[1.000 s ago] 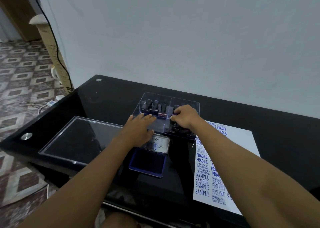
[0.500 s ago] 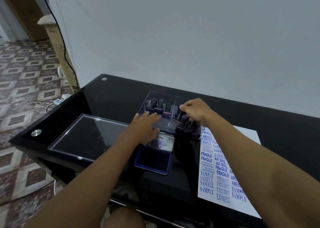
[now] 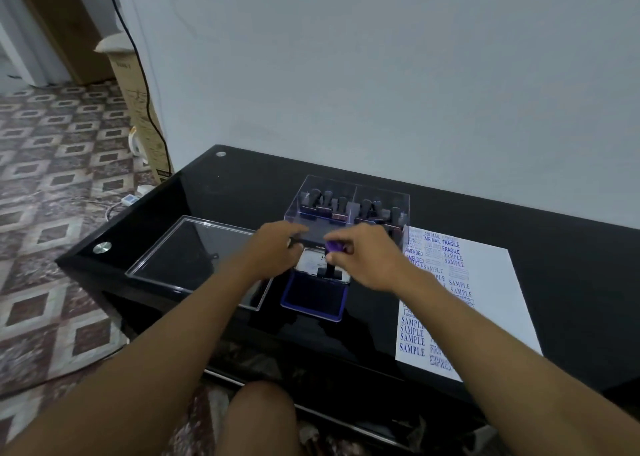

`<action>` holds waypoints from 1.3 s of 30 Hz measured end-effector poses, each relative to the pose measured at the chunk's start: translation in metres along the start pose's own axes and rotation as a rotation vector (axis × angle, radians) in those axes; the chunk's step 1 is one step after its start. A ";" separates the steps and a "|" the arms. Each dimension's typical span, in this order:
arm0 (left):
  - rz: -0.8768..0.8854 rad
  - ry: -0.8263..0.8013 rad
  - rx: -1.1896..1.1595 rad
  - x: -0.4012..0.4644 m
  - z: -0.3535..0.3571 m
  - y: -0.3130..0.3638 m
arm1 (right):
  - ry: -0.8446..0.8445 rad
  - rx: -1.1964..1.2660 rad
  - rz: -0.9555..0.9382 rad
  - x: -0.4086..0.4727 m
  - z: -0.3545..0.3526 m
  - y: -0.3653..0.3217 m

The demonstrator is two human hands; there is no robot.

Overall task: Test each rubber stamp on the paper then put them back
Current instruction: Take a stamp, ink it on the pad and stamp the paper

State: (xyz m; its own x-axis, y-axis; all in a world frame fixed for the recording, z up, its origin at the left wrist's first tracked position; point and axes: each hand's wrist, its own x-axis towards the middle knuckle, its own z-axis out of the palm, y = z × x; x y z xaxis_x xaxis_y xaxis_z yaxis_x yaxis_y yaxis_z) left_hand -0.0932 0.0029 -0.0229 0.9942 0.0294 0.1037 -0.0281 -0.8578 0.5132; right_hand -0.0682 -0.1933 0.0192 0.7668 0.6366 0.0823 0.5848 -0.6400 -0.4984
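Observation:
A clear plastic box (image 3: 398,197) with two compartments holds several black-handled rubber stamps (image 3: 327,201) at the back of the black table. In front of it lies an open blue ink pad (image 3: 313,298) with its metal lid tipped back. My right hand (image 3: 372,260) pinches one black stamp (image 3: 329,271) just over the pad's back edge; a purple part shows between the fingers. My left hand (image 3: 275,249) rests with straight fingers against the box's front wall, left of the pad lid. A white paper (image 3: 491,293) with blue prints lies to the right.
The box's clear flat lid (image 3: 194,258) lies on the table's left part. The black glass table (image 3: 554,244) stands against a pale wall. A knee (image 3: 259,417) shows below the front edge. A cardboard carton (image 3: 138,109) and a cable stand on the patterned floor at left.
My right hand has come out of the box's right compartment with a stamp and moved toward me, over the ink pad. My left hand slid left off the pad's lid.

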 end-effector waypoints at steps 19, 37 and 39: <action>0.020 -0.445 0.389 -0.022 -0.008 0.003 | 0.068 0.026 -0.143 -0.017 0.051 0.005; 0.007 -0.435 0.351 -0.018 -0.003 -0.002 | 0.117 -0.021 -0.200 -0.020 0.068 0.011; 0.001 -0.438 0.346 -0.017 -0.003 -0.002 | 0.133 -0.054 -0.229 -0.030 0.077 0.010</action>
State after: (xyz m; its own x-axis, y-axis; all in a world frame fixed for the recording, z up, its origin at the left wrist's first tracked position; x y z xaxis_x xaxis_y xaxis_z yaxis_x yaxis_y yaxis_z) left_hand -0.1105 0.0058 -0.0235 0.9465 -0.1241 -0.2978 -0.0668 -0.9784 0.1956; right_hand -0.1057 -0.1852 -0.0547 0.6392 0.7072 0.3021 0.7573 -0.5106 -0.4071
